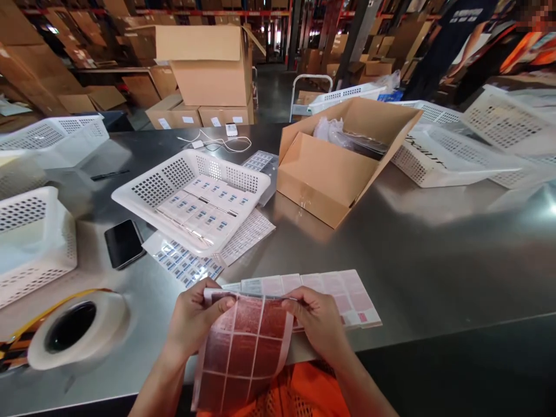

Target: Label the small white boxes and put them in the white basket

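Both my hands hold a sheet of labels [247,347] at the near edge of a steel table [434,255]. The sheet looks reddish and translucent from behind and hangs over the table's edge toward my orange vest. My left hand [191,315] pinches its top left corner. My right hand [319,324] grips its top right edge. Just beyond my fingers a flat strip of white and pink labels [343,292] lies on the table.
A white basket [191,194] with label sheets sits tilted ahead, more sheets [186,263] under it. A black phone [124,243] and a tape roll [73,330] lie left. An open cardboard box [330,168] stands ahead right. More baskets [443,156] ring the table; a person [447,40] stands far right.
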`<action>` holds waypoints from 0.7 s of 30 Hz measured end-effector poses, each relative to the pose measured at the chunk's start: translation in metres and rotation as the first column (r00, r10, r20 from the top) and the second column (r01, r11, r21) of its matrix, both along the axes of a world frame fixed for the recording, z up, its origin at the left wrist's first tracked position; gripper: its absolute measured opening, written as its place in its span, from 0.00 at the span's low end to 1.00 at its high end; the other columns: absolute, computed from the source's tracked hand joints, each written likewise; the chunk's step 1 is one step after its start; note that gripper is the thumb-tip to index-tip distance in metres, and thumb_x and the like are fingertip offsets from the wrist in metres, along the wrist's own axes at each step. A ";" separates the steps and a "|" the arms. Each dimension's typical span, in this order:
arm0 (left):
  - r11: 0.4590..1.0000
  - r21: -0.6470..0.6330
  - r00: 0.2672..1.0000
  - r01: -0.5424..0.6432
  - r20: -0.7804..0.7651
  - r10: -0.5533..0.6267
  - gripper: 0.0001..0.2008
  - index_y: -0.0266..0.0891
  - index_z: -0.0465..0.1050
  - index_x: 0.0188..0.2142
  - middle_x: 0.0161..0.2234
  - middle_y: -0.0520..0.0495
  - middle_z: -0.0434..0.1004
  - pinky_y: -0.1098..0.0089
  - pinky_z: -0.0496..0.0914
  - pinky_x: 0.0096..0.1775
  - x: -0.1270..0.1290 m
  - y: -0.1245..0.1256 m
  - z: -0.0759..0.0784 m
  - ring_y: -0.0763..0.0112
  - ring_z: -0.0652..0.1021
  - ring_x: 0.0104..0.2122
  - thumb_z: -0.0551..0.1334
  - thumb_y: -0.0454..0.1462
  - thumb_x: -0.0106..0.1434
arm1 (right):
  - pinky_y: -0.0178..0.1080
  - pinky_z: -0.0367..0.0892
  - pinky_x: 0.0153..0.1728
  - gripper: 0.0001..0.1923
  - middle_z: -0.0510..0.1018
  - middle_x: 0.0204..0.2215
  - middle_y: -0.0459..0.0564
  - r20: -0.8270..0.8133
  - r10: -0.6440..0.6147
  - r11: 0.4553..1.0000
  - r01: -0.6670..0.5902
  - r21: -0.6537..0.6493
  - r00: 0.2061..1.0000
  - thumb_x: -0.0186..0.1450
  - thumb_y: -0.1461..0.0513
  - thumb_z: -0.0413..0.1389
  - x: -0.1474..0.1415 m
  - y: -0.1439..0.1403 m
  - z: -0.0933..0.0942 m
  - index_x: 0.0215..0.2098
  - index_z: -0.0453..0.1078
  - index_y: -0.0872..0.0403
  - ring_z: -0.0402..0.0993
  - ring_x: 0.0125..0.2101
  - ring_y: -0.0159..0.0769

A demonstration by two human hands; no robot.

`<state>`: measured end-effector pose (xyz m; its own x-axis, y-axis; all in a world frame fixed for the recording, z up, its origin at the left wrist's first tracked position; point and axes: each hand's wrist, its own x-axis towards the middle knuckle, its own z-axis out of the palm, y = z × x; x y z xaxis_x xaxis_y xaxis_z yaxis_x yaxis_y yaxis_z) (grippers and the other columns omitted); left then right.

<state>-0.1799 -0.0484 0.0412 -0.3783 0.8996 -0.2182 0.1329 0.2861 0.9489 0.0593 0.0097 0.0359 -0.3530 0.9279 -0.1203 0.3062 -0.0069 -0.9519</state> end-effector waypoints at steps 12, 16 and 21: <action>0.994 0.091 0.997 0.055 0.054 -0.060 0.17 0.39 0.66 0.23 0.16 0.56 0.64 0.76 0.52 0.21 0.022 0.000 0.014 0.78 0.59 0.17 0.70 0.46 0.52 | 0.31 0.76 0.33 0.06 0.83 0.32 0.49 -0.081 -0.163 0.915 0.181 0.360 0.983 0.59 0.54 0.65 0.010 0.003 -0.018 0.32 0.82 0.46 0.81 0.33 0.38; 0.990 0.122 0.997 0.069 -0.036 -0.065 0.16 0.39 0.68 0.23 0.16 0.54 0.67 0.75 0.54 0.22 0.028 -0.002 0.017 0.76 0.62 0.18 0.68 0.47 0.55 | 0.34 0.78 0.36 0.05 0.84 0.35 0.51 -0.189 -0.299 0.841 0.352 0.410 0.935 0.58 0.55 0.66 0.006 -0.004 -0.027 0.30 0.82 0.47 0.81 0.35 0.40; 0.987 0.153 0.997 0.051 -0.063 -0.042 0.16 0.39 0.68 0.22 0.16 0.54 0.67 0.75 0.55 0.22 0.030 -0.001 0.012 0.75 0.63 0.18 0.68 0.47 0.55 | 0.33 0.79 0.31 0.05 0.83 0.36 0.52 -0.206 -0.269 0.741 0.339 0.580 0.941 0.61 0.58 0.64 0.007 -0.007 -0.036 0.30 0.82 0.49 0.82 0.33 0.40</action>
